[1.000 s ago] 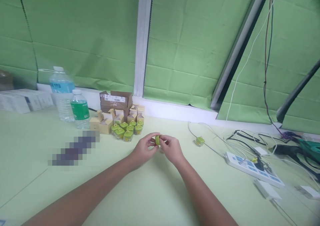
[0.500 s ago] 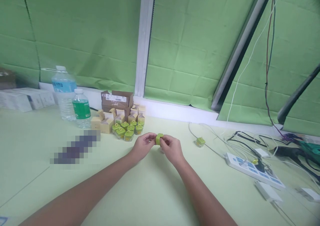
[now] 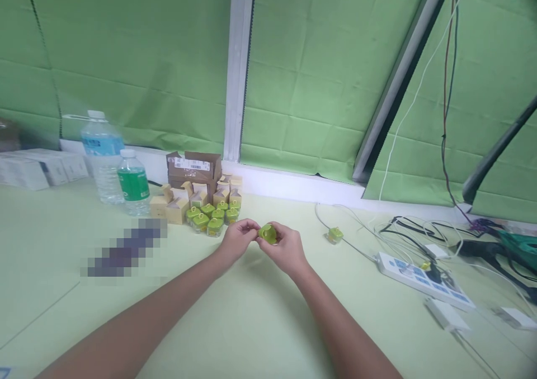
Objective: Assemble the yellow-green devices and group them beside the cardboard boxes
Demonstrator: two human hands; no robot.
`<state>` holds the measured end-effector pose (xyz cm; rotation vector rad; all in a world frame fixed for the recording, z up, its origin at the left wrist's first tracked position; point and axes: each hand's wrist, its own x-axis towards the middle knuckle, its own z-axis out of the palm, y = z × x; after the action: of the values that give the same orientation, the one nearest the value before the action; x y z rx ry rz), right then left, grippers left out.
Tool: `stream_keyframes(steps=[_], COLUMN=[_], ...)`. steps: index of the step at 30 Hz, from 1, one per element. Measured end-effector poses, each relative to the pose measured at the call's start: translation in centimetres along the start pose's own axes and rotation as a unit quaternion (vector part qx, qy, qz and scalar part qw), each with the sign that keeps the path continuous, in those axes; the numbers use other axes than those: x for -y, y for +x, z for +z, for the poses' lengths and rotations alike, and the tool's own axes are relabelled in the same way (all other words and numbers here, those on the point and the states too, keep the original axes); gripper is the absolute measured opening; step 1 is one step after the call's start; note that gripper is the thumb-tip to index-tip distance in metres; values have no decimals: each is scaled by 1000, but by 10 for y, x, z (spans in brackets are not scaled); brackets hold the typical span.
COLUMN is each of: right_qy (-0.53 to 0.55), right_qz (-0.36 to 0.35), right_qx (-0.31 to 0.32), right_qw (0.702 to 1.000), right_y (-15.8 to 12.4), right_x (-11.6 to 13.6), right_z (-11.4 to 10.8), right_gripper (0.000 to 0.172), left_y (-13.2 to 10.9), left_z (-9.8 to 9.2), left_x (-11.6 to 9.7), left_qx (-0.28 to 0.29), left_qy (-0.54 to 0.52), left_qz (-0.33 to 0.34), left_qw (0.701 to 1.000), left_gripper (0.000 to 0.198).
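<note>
A small green lid (image 3: 267, 233), like those on the small clear boxes, is held above the table with its rounded face toward me. My right hand (image 3: 287, 249) is closed around its right side, thumb in front. The closed fingertips of my left hand (image 3: 237, 240) pinch at its left edge. Whether a clear box is attached behind the lid, I cannot tell. Left of my hands stands a group of small clear boxes with green lids (image 3: 207, 218). Another green-lidded box (image 3: 334, 235) sits alone to the right, beside a cable.
Behind the group are opened small cardboard boxes (image 3: 176, 207) and a brown carton (image 3: 193, 169). A large water bottle (image 3: 103, 161) and a green-labelled bottle (image 3: 133, 183) stand at left. A power strip (image 3: 423, 281), cables and a white adapter (image 3: 448, 314) lie at right.
The green lid has turned from edge-on to showing its rounded face. My right-hand fingers have shifted around it, while my left fingertips stay at its left edge.
</note>
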<state>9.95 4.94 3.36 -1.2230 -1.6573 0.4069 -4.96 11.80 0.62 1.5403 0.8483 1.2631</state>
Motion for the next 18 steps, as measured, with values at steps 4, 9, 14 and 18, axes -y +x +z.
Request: stream_keyframes(steps=[4,9,14,18], right_qy=[-31,-56,-84,-66], right_qz=[-3,14,42,47], right_qx=[-15,2,-14,21], right_qw=[999,998,995,996], right_y=[-1,0,0,0], right_x=[1,-4,-5,1], right_z=[4,0,-1,1], right_gripper=[13,15,19,25], left_y=[2,-3,-18,-21], left_z=[1,-8,-6,-1], left_x=[5,8,1,0], left_qx=[-8,36,88,76], left_qy=[-11,25,191,237], left_qz=[-32,8,159,182], left_qw=[999,999,965,951], left_gripper=[11,28,63,48])
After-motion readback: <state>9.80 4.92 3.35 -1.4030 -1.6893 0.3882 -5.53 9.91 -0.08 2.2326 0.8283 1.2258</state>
